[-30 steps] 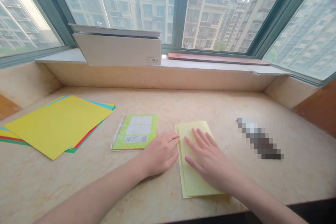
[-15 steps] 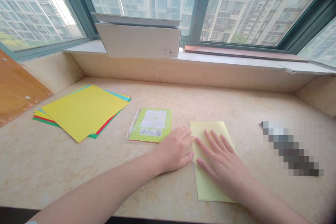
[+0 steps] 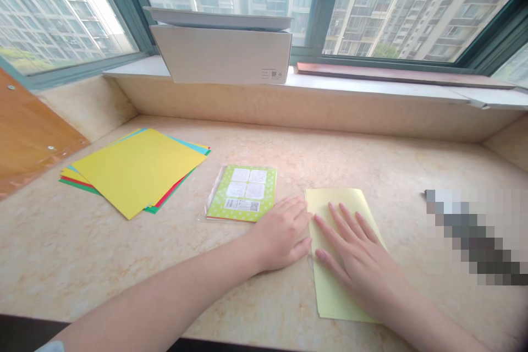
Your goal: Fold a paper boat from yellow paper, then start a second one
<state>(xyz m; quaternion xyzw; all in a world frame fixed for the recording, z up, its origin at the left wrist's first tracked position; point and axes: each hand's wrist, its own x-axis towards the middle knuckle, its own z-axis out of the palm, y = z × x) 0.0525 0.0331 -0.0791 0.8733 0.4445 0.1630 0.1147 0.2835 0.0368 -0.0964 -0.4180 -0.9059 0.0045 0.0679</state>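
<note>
A pale yellow sheet of paper (image 3: 336, 297), which looks folded into a narrow rectangle, lies flat on the stone-patterned surface. My right hand (image 3: 357, 253) rests palm down across it, fingers spread, covering part of its middle and right side. At the sheet's left edge is my left hand (image 3: 284, 234), palm down, its fingers stretched toward that edge and its thumb apart from them. Just behind the left hand lies a green dotted packet (image 3: 243, 190) in a clear sleeve, with a barcode label and white squares on it.
A fanned pile of coloured paper (image 3: 140, 170), yellow on top, lies at the left. On the window ledge stands a white box (image 3: 223, 55) beside a long flat pinkish board (image 3: 396, 75). A pixelated dark long object (image 3: 474, 236) lies at the right.
The camera view has shifted slightly, so most things sit a little further right. Both hands keep their places against the pale yellow paper, with no clear movement of their own.
</note>
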